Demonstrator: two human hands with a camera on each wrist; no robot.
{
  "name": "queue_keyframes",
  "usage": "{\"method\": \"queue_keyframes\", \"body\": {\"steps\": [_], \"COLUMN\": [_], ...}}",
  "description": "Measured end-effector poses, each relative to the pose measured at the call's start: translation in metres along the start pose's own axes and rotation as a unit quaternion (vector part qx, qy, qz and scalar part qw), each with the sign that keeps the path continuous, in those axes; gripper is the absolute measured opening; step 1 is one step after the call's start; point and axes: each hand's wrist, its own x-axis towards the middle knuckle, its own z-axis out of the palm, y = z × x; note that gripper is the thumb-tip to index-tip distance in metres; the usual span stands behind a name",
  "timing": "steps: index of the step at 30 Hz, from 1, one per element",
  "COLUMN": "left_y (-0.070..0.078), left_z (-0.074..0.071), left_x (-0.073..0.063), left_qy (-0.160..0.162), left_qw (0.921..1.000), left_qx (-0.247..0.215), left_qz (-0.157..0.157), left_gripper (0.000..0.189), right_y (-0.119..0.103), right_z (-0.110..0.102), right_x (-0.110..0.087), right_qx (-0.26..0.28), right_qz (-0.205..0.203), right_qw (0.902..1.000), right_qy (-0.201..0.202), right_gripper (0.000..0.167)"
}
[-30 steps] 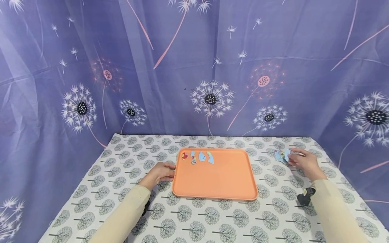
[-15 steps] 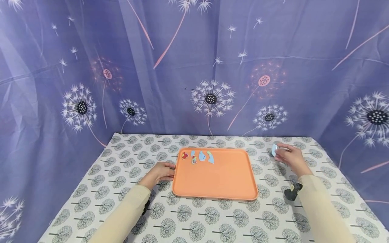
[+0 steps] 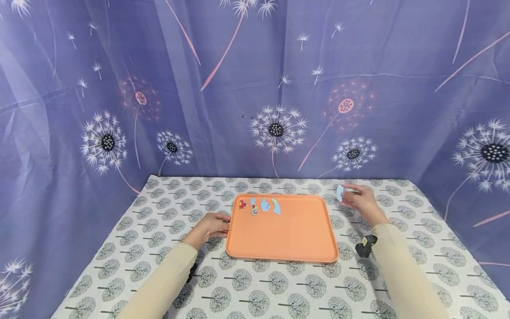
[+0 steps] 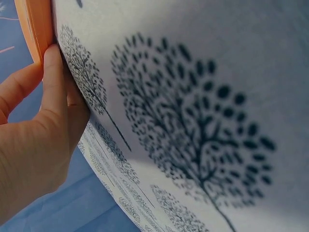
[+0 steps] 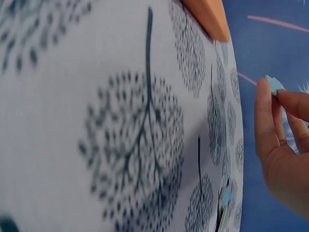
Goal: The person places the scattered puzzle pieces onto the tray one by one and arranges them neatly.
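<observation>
My left hand (image 3: 209, 226) pinches the left rim of an orange tray (image 3: 283, 239); its thumb and finger meet that edge in the left wrist view. Between thumb and fingertips, my right hand (image 3: 360, 201) pinches a small light-blue puzzle piece (image 3: 340, 193) above the cloth, to the right of the tray. The same piece (image 5: 274, 85) shows at the fingertips in the right wrist view. In the tray's far left corner lie several flat pieces: a red one (image 3: 242, 204), a small multicoloured one (image 3: 254, 210), a blue one (image 3: 264, 205) and a curved blue one (image 3: 276, 207).
A tree-print cloth (image 3: 239, 283) covers the table. Flat blue pieces (image 5: 225, 197) lie on it in the right wrist view, partly cut off from sight. A purple dandelion curtain (image 3: 223, 110) hangs behind the table and along its sides.
My right hand has picked the light-blue puzzle piece out from a group on the right and carried it left, toward the tray. My left hand and the tray stay put.
</observation>
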Motion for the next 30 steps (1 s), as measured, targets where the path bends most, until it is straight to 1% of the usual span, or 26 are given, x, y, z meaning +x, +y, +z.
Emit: {"method": "queue_keyframes", "body": {"steps": [6,13,18,24,30], "left_y": [-0.002,-0.003,-0.002,-0.001,-0.001], "left_z": [0.000,-0.001,-0.001,-0.001,-0.001], "left_x": [0.002,0.002,0.000,0.000,0.000], "left_qy": [0.006,0.002,0.001,0.002,-0.001], "left_qw": [1.0000,1.0000,1.0000,1.0000,1.0000], "left_qx": [-0.003,-0.004,-0.005,-0.002,-0.003], "left_qz": [-0.001,0.005,0.006,-0.001,0.001], "left_gripper": [0.041,0.041,0.042,0.042,0.041], "right_y": [-0.004,-0.007,-0.010,-0.012,-0.010], "right_z": [0.016,0.034,0.049,0.067,0.088], "right_x": [0.003,0.008,0.014,0.018,0.023], "right_qx": [-0.003,0.005,-0.002,-0.002,-0.001], "right_qz": [0.012,-0.003,-0.005,0.007,0.019], "right_qw": [0.9999,0.9991,0.9987,0.9980,0.9975], "right_qy": [-0.010,-0.043,-0.051,-0.062,-0.068], "right_gripper": [0.057,0.055,0.052,0.049,0.049]}}
